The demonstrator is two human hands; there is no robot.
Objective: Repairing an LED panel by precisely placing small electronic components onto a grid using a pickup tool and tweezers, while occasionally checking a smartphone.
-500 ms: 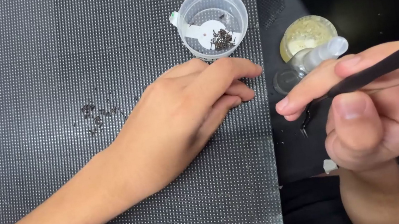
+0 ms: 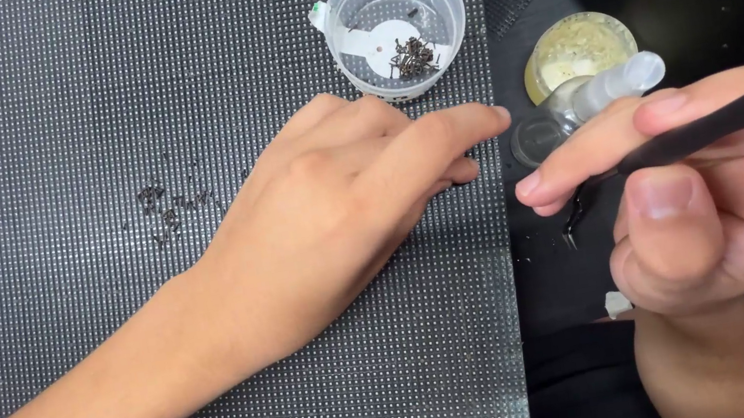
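A slim black tool with a purple end (image 2: 723,122) was pinched between the thumb and fingers of the right hand (image 2: 713,187). The left hand (image 2: 343,213) was laid flat, fingers together, on the dotted black LED panel (image 2: 33,112). Beyond it, small dark screws (image 2: 413,55) were held in a clear round plastic cup (image 2: 394,24) on the panel.

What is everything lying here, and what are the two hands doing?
Dotted panel: one, dark grey, fills the left and middle.
Clear cup: one, see-through, top middle on the panel, tiny dark screws inside.
Loose screws: small cluster, dark, on the panel left of the hand.
Jar: one, yellowish, right of the panel.
Small bottle: one, clear, beside the jar.
Tool: one, black with purple end.
Left hand: flat on the panel.
Right hand: holding the tool.
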